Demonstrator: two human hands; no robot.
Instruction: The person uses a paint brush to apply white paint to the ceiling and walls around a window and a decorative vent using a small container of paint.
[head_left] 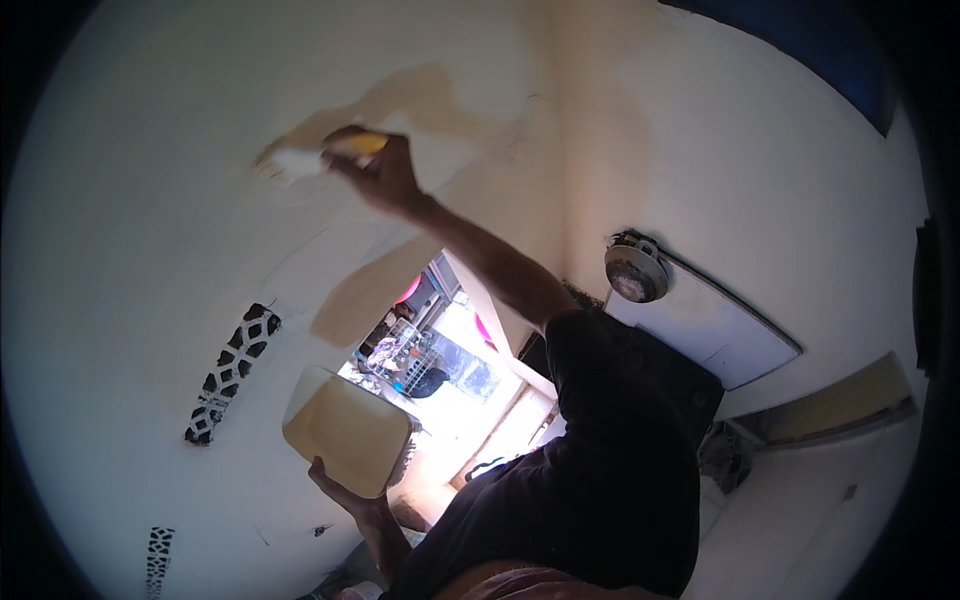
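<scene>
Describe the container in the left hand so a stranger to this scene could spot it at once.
Find the bright opening in the picture's lower middle. At its lower left, the person's bare left hand holds a cream, plastic-looking container with rounded corners. Its smooth, unbroken surface sets it apart from the nearby pale vent strip, which has dark holes.

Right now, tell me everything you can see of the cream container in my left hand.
The cream container is squarish with rounded corners and looks smooth, perhaps plastic. It sits tilted in the picture, a broad face toward the camera; I can't tell whether it holds anything. Your left hand grips its lower edge. It appears at the lower left of the bright opening.
</scene>
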